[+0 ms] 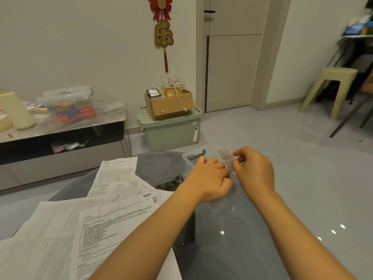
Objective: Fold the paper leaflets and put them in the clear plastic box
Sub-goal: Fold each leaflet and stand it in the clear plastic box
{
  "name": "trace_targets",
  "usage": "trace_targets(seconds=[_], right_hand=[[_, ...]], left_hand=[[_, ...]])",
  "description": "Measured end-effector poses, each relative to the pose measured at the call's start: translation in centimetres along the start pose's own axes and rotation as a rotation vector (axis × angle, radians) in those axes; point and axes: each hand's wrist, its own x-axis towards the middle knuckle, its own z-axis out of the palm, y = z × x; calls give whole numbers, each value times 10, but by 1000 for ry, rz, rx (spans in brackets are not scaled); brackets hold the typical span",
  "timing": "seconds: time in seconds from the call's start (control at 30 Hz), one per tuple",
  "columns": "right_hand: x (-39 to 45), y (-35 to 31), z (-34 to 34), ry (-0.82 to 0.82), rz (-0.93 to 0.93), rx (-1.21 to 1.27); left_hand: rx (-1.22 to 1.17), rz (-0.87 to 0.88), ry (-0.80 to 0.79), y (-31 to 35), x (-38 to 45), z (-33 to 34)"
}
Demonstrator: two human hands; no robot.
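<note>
A round glass desk (pixel 232 249) is seen, its left part covered by unfolded leaflets (pixel 113 219) spread toward the near-left edge. A clear box (pixel 193 156) is stood at the far edge, partly hidden behind the hands. Over it a small folded leaflet (pixel 228 158) is pinched by the curled fingers of the left hand (pixel 210 178) and the right hand (pixel 254 168).

Your one head camera looks forward and down from above the round glass table (pixel 232 239), near it, facing the far wall beyond it.
</note>
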Motion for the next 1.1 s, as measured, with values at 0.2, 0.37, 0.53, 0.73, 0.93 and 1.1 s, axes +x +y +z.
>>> trace_targets(seconds=[0.2,0.37,0.53,0.73,0.93,1.1], right_hand=[[0,-4,4,-78,-22,-162],[-2,-11,19,-197,8,-361],[4,-7,12,-247,4,-492],[5,-6,10,-339,91,-313],[1,2,7,-175,170,-7],[-7,-3,-1,-126,123,135]], left_hand=[[3,-27,64,-4,-10,6],[-44,-14,86,-5,-15,6],[-90,-39,96,-8,-16,8],[-33,-63,-3,-4,-12,2],[6,-79,-132,-2,-9,-6],[-87,-148,-46,-1,-22,-21]])
